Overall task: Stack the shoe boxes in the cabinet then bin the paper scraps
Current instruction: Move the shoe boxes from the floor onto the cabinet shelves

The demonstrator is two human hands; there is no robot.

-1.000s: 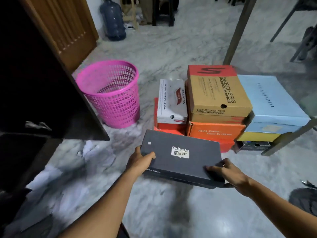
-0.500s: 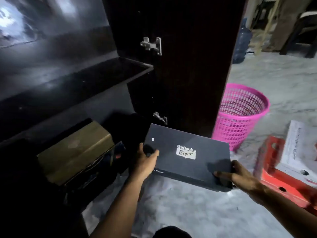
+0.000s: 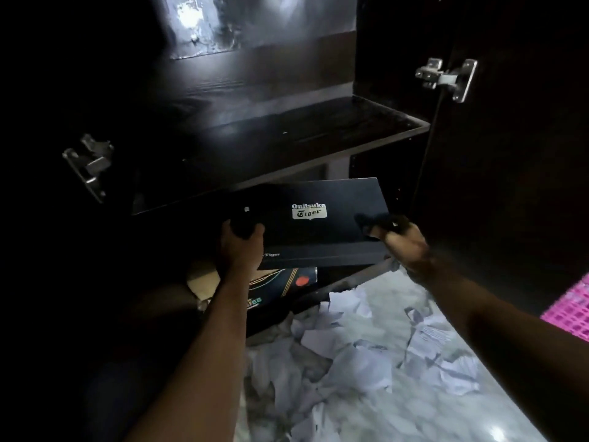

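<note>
Clearly the stacking step is in hand, not the binning. Both hands carry a dark Onitsuka Tiger shoe box (image 3: 318, 223) at the mouth of the open cabinet (image 3: 271, 129). The left hand (image 3: 241, 247) grips the box's near left corner, thumb over the lid and fingers presumably underneath, where they are hidden. The right hand (image 3: 400, 236) grips the right end, fingers curled over the lid's edge, though it is blurred. The box is held roughly level in the air, its far edge just under the front lip of the middle shelf (image 3: 318, 122) and its near edge above a shoe box with a red dot and gold lines (image 3: 287, 287) that lies in the lower compartment.

By my judgement the box is meant to go on top of that lower box. The next move calls for pushing it farther in and lowering it flat, keeping its far edge clear of the shelf lip above and its right end clear of the cabinet's right wall. How deep the compartment runs cannot be told, for it is too dark.

Paper scraps (image 3: 366, 355) lie strewn over the marble floor (image 3: 462, 422) in front of the cabinet, and the pink waste basket (image 3: 570, 311) shows at the right edge, so binning is not yet done.
</note>
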